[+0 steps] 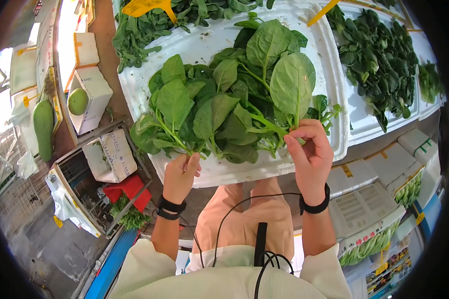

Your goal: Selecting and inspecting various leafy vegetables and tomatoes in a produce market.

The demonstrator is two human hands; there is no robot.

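A loose heap of leafy greens (224, 108) with broad leaves and thick green stems lies on a white foam tray (172, 48) before me. At the heap's near left edge, my left hand (182, 172) pinches the stem of a leafy sprig (172, 108) between thumb and fingers. My right hand (312, 153), at the near right side, grips the stem of another sprig (292, 84), whose large pale leaf stands upright above the fingers. Both hands are over the tray's near edge. Black bands circle both wrists.
Darker greens (381, 63) fill a foam tray at right, and narrow-leaved greens (138, 41) lie at the upper left. Yellow tags (149, 7) stick up at the far side. Foam boxes (110, 155) stand at left, others (363, 209) at right. A black cable (243, 200) hangs before my legs.
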